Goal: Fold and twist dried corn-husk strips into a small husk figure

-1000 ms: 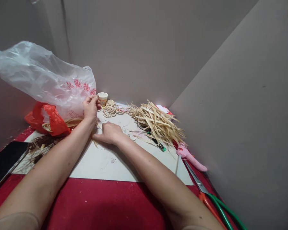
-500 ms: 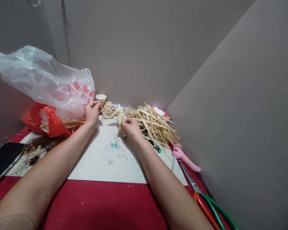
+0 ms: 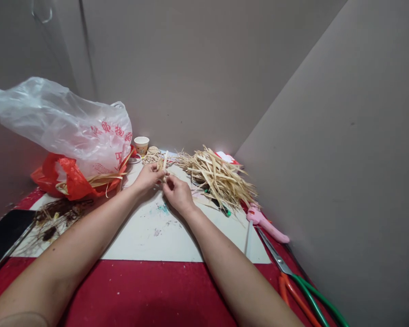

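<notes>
Straw strip is pinched between my left hand & right hand, both closed on it, above white board. Big straw pile untouched nearby, so work looks early.

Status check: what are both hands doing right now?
Left hand and right hand pinch one straw strip together. Straw pile beside right hand. Nothing between them.

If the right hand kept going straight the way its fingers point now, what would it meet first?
The right hand points up and left, toward the left hand. They already meet at the straw strip that both pinch, so the left hand's fingers come first. Beyond lies the twine coil, though depth is unclear.
</notes>
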Tool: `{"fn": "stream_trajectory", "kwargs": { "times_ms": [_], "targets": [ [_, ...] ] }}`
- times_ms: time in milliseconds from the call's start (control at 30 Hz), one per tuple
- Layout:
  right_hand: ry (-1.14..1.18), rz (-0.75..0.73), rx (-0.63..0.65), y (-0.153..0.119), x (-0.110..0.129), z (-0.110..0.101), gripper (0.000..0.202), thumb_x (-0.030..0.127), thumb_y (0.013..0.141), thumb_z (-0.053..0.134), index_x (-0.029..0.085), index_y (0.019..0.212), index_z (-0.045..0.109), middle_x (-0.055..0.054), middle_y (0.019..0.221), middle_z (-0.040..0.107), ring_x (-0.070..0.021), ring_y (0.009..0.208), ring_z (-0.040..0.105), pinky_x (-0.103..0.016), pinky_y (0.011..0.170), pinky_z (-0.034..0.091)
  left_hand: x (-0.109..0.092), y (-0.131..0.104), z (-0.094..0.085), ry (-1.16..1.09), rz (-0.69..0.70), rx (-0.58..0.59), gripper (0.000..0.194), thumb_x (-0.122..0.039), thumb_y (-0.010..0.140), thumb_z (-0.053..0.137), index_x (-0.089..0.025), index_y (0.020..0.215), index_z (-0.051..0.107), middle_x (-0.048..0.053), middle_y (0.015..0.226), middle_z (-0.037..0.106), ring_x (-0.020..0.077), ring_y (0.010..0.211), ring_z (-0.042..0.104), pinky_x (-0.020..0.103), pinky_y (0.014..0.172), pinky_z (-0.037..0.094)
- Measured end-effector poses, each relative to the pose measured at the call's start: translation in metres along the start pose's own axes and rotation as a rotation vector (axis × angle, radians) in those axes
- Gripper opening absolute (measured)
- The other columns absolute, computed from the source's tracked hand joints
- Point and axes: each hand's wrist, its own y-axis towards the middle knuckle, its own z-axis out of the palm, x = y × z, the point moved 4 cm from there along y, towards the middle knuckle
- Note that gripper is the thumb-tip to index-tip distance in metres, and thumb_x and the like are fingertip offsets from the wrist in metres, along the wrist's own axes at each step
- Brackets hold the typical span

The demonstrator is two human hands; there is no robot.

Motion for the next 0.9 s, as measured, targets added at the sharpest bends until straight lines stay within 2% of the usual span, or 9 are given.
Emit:
{"fn": "stream_trajectory", "kwargs": {
  "times_ms": [100, 167, 300, 400, 533, 667, 767, 833, 900],
  "targets": [
    [0.205, 0.043, -0.04, 0.001, 0.002, -0.001, 0.022, 0.041, 0.079, 0.058, 0.02, 0.074, 0.063, 0.001, 0.065, 0.061, -0.0131, 0.059, 0.052, -0.025, 0.062, 0.041, -0.003, 0.001, -0.007, -0.041, -0.069, -0.075, 0.019, -0.02, 0.065, 0.076, -0.011, 0.077, 0.064, 0.005, 0.07, 0.068, 0.0106, 0.054, 0.059, 0.021, 0.049, 0.046],
    [0.392, 0.106, -0.124, 0.005, -0.002, -0.005, 0.026, 0.044, 0.077, 0.06, 0.018, 0.076, 0.063, 0.0, 0.069, 0.063, -0.0131, 0.062, 0.054, -0.025, 0.063, 0.044, -0.006, 0.001, -0.008, -0.073, -0.131, -0.054, 0.016, -0.017, 0.066, 0.075, -0.01, 0.078, 0.067, 0.006, 0.072, 0.069, 0.0105, 0.056, 0.06, 0.021, 0.05, 0.047],
    [0.695, 0.289, -0.247, 0.011, -0.013, -0.017, 0.04, 0.041, 0.072, 0.064, 0.017, 0.104, 0.061, 0.003, 0.07, 0.059, -0.0112, 0.057, 0.052, -0.022, 0.05, 0.041, -0.008, -0.002, -0.003, -0.095, -0.258, 0.103, 0.016, -0.014, 0.066, 0.077, -0.008, 0.078, 0.07, 0.01, 0.075, 0.071, 0.0094, 0.054, 0.059, 0.019, 0.048, 0.046],
    [0.877, 0.378, -0.203, 0.013, -0.018, -0.02, 0.053, 0.04, 0.068, 0.069, 0.021, 0.116, 0.056, 0.007, 0.064, 0.055, -0.0082, 0.048, 0.045, -0.019, 0.042, 0.034, -0.005, -0.006, 0.003, -0.091, -0.311, 0.225, 0.02, -0.013, 0.066, 0.079, -0.007, 0.083, 0.071, 0.01, 0.074, 0.071, 0.0085, 0.052, 0.059, 0.017, 0.046, 0.044],
    [1.007, 0.406, -0.039, 0.014, -0.014, -0.016, 0.034, 0.041, 0.062, 0.075, 0.018, 0.083, 0.06, 0.006, 0.061, 0.058, -0.0053, 0.045, 0.039, -0.018, 0.04, 0.031, -0.001, -0.008, 0.007, -0.089, -0.345, 0.323, 0.015, -0.019, 0.073, 0.075, -0.007, 0.082, 0.07, 0.01, 0.067, 0.07, 0.0097, 0.047, 0.058, 0.018, 0.044, 0.043],
    [1.055, 0.43, -0.091, 0.013, -0.014, -0.018, 0.035, 0.039, 0.058, 0.078, 0.019, 0.066, 0.051, 0.007, 0.056, 0.053, -0.0045, 0.044, 0.039, -0.016, 0.039, 0.032, 0.003, -0.004, 0.004, -0.097, -0.344, 0.263, 0.016, -0.022, 0.081, 0.066, -0.007, 0.075, 0.068, 0.009, 0.062, 0.067, 0.0106, 0.046, 0.057, 0.019, 0.043, 0.045],
    [1.118, 0.448, -0.172, 0.013, -0.017, -0.023, 0.035, 0.037, 0.058, 0.078, 0.019, 0.065, 0.049, 0.008, 0.056, 0.048, -0.0043, 0.045, 0.04, -0.015, 0.039, 0.032, 0.002, 0.002, -0.004, -0.12, -0.281, 0.066, 0.009, -0.016, 0.079, 0.064, -0.008, 0.076, 0.067, 0.007, 0.064, 0.066, 0.0094, 0.047, 0.057, 0.018, 0.045, 0.045],
    [1.151, 0.459, -0.177, 0.014, -0.018, -0.026, 0.036, 0.037, 0.057, 0.078, 0.019, 0.064, 0.048, 0.008, 0.057, 0.048, -0.0042, 0.045, 0.04, -0.015, 0.038, 0.032, -0.001, 0.004, -0.01, -0.11, -0.263, -0.049, 0.006, -0.014, 0.079, 0.062, -0.009, 0.076, 0.065, 0.005, 0.063, 0.063, 0.0067, 0.043, 0.051, 0.016, 0.039, 0.039],
    [1.151, 0.463, -0.143, 0.014, -0.018, -0.025, 0.037, 0.037, 0.056, 0.08, 0.019, 0.064, 0.049, 0.009, 0.055, 0.046, -0.0041, 0.045, 0.039, -0.015, 0.038, 0.032, -0.004, 0.004, -0.011, -0.111, -0.269, -0.03, 0.007, -0.016, 0.079, 0.063, -0.01, 0.076, 0.064, 0.001, 0.059, 0.057, 0.0031, 0.037, 0.039, 0.014, 0.033, 0.026]
  ]
}}
